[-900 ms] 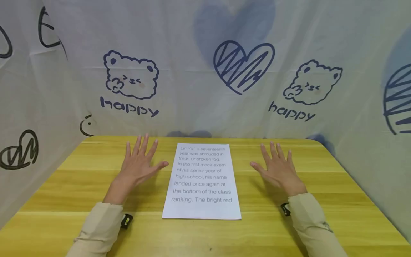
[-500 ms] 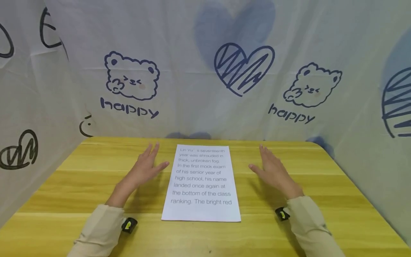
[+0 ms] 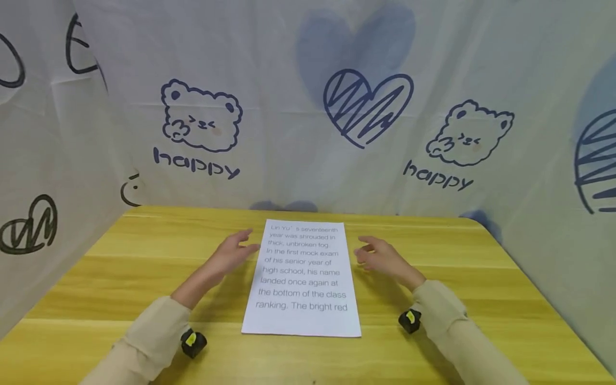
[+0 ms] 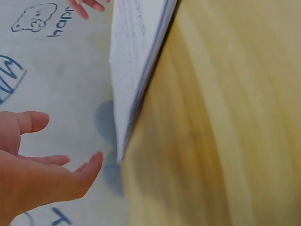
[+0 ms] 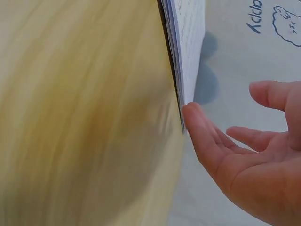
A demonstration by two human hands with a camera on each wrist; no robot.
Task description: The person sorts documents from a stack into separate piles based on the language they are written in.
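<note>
A stack of white paper sheets (image 3: 300, 321) lies on the wooden table, its top page printed with lines of grey text. To its left, my left hand (image 3: 228, 258) hovers with fingers loosely bent and thumb pointing at the upper left edge. My right hand (image 3: 386, 261) is on the opposite side, fingers slightly curved toward the upper right edge. Neither hand holds anything. The layered side of the stack (image 5: 174, 52) shows in the right wrist view, where a fingertip overlaps its far corner. In the left wrist view the left hand (image 4: 51, 176) has its thumb and fingers spread apart.
The yellow wood-grain table (image 3: 120, 267) has a rounded far right corner. Behind it hangs a white cloth (image 3: 284, 149) printed with bears, hearts and "happy". Beige sleeves and small black wrist devices (image 3: 193, 342) sit at both forearms.
Both hands, spread wide with straight fingers earlier, have turned inward and come closer to the paper stack's sides, fingers now loosely bent. The stack stays where it was; the head view tilts slightly.
</note>
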